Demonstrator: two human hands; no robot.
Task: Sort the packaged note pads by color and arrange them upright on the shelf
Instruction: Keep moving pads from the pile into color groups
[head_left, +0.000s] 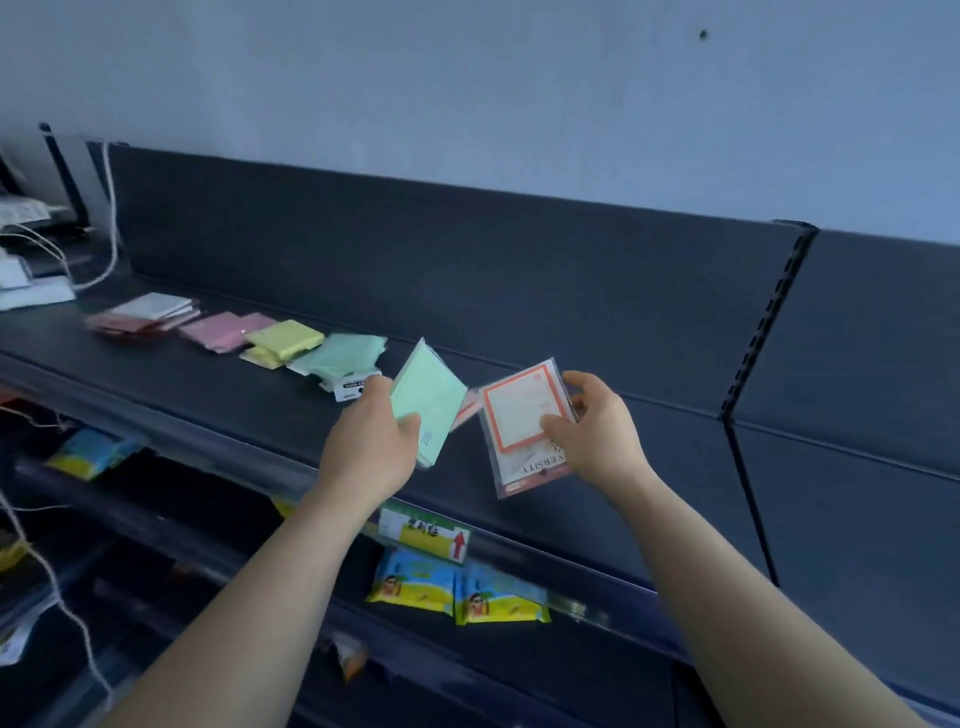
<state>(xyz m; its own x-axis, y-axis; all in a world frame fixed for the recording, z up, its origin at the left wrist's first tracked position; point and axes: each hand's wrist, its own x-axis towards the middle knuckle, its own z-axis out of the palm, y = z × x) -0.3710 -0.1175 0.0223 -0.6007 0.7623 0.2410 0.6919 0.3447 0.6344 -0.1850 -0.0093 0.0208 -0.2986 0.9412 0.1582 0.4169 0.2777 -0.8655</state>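
Two blue-and-yellow packets are lying side by side just below a price label (a red arrow is showing at its right end). A similar packet is sitting far left. A white cable is hanging at upper left, and pale twine is trailing down the left edge.

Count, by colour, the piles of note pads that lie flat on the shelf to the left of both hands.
Red and white pile: 1
Pink pile: 1
Yellow pile: 1
Green pile: 1
Total: 4
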